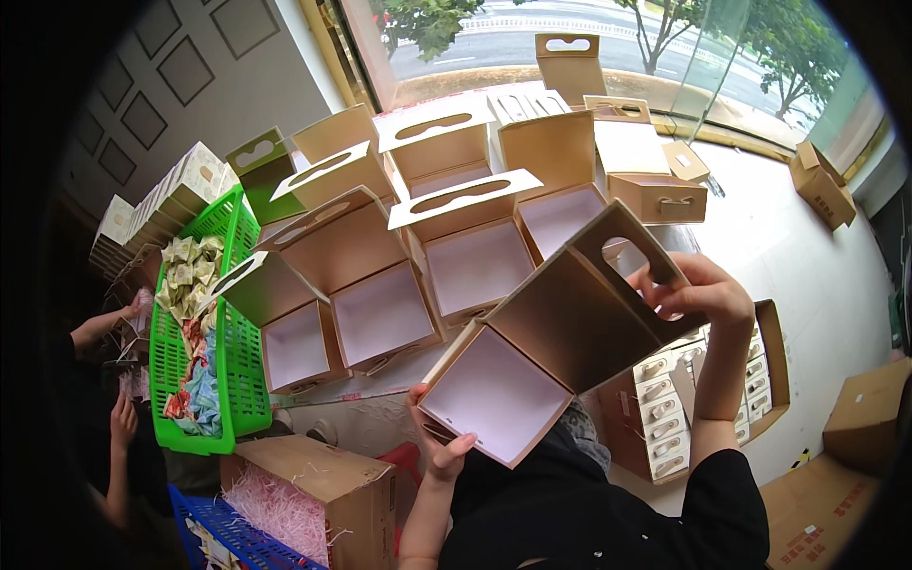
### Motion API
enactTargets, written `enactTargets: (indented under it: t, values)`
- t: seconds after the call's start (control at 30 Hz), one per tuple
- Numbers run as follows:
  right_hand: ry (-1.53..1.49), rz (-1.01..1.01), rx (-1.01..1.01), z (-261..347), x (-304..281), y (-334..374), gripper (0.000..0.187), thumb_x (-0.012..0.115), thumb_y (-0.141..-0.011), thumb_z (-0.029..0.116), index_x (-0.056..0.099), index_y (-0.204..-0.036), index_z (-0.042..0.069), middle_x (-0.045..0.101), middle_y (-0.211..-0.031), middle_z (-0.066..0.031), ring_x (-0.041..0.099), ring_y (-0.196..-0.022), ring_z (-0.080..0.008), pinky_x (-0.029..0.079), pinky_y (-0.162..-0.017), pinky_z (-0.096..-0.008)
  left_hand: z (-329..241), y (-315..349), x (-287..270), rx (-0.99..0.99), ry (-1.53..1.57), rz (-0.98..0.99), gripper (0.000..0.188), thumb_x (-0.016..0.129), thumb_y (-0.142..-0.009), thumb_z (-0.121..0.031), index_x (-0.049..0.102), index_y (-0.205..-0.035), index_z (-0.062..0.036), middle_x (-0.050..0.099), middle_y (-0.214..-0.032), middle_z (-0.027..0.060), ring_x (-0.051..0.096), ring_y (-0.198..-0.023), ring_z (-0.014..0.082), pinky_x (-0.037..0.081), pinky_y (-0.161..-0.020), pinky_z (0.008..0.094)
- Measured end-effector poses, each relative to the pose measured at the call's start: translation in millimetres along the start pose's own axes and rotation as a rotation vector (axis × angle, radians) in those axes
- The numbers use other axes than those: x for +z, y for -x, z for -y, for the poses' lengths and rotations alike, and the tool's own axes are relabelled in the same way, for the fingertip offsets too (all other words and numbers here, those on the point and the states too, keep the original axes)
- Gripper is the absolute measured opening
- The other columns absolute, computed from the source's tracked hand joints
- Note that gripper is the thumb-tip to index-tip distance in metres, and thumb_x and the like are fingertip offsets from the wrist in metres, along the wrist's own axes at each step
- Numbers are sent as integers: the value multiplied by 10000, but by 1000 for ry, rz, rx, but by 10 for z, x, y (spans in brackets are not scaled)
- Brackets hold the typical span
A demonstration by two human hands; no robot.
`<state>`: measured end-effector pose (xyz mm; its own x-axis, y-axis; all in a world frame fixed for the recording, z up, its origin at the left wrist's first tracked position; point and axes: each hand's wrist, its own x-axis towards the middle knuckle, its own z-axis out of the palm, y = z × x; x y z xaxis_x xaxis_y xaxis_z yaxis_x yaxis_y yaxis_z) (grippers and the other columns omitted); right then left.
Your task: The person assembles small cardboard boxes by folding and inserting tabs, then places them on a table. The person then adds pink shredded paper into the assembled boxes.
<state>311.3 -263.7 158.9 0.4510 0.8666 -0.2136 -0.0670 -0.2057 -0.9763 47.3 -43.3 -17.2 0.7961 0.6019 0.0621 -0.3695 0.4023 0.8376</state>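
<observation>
Between my hands is a tilted gift box (503, 394) of gold-brown card, its lid raised and its white inside bare. My left hand (442, 446) grips the near left corner, thumb over the front wall. At the upper right, my right hand (698, 290) is closed on the lid (589, 309), fingers at the oval handle cutout. Just beyond stand several open boxes of the same kind on the table, among them a box (385, 313) and another box (480, 266), both with white insides and lids up.
A green basket (228, 380) of small wrapped packets stands left, near another person's hands (123, 418). Below it are a carton of pink paper shred (280, 508) and a blue basket (228, 532). At my right sits a carton (774, 380) packed with folded-up boxes.
</observation>
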Motion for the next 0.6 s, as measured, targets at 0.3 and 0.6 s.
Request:
enactTargets:
  t: [0.3,0.6]
  values:
    - [591,166,-143,219,95,-590,219,567,-928,175,611,-1053,1,619,-774,-46,562,-688,-99,476,-617,-253,343,224,-142,-56,-48,-80,844,725,-611,-108,261,-1317,-137,413,-1164,60,435,-1101,204,369,-965,362]
    - [1048,179,-495,493,244,-1164,214,518,-935,227,597,-937,28,638,-793,-146,620,-730,-295,459,-624,-382,261,225,-42,791,-1426,-28,977,828,-658,-400,218,-1391,-188,258,-1315,134,291,-1235,331,302,-1015,495]
